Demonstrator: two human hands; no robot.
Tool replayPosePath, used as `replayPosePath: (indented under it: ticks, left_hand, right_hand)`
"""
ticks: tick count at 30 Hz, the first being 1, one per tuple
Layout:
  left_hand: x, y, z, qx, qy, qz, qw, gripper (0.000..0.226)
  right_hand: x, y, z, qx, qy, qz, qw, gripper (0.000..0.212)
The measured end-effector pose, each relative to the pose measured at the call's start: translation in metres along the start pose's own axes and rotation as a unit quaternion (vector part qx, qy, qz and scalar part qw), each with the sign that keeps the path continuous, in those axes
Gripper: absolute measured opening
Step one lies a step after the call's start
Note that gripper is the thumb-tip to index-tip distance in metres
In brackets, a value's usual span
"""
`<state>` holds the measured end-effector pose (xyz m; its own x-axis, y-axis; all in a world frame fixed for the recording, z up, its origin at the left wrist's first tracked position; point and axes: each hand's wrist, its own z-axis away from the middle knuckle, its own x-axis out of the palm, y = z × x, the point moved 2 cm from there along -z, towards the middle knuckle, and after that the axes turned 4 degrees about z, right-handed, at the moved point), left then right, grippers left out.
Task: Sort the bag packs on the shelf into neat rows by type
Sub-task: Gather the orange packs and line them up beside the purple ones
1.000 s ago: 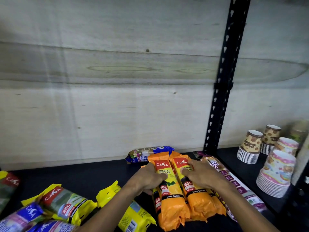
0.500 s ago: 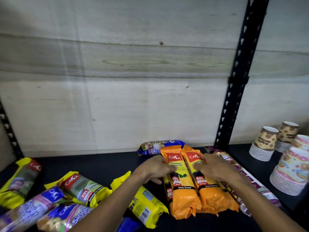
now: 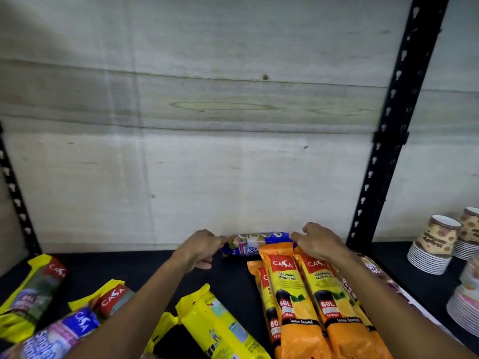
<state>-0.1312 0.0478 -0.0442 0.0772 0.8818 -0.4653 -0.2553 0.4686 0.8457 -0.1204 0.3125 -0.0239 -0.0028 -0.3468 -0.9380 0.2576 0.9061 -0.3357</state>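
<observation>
A blue and white pack lies crosswise at the back of the black shelf. My left hand pinches its left end and my right hand grips its right end. In front of it, several orange 60L packs lie side by side, lengthwise. Yellow packs sit at the left, the lower left and the centre front. A purple-blue pack lies at the bottom left. A brown patterned pack rests right of the orange ones, partly under my right arm.
Stacks of paper cups stand on the neighbouring shelf at the right. A black perforated upright divides the two bays, and another upright stands at the left. A pale wooden back wall closes the shelf.
Both hands have left the orange packs and reached back to the blue and white pack, taking hold of its two ends. The view has shifted left.
</observation>
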Motion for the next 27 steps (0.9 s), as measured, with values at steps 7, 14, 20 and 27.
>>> replayPosePath:
  ticks: [7, 14, 20, 27]
  left_hand:
    - [0.010, -0.002, -0.030, -0.038, -0.068, 0.066, 0.995, 0.031]
    - [0.022, -0.001, -0.045, -0.064, -0.115, 0.157, 0.979, 0.035]
    - [0.005, -0.006, -0.048, -0.069, -0.098, 0.153, 0.981, 0.020]
    - [-0.046, -0.036, -0.048, -0.093, -0.038, 0.163, 0.982, 0.018]
  right_hand:
    - [0.019, -0.009, -0.051, -0.011, -0.078, -0.024, 0.997, 0.052]
    - [0.027, -0.016, -0.067, -0.017, -0.111, -0.017, 0.994, 0.050]
    - [0.029, -0.038, -0.070, -0.048, -0.133, 0.014, 0.990, 0.051]
    - [0.052, -0.093, -0.060, -0.115, -0.134, 0.044, 0.983, 0.052]
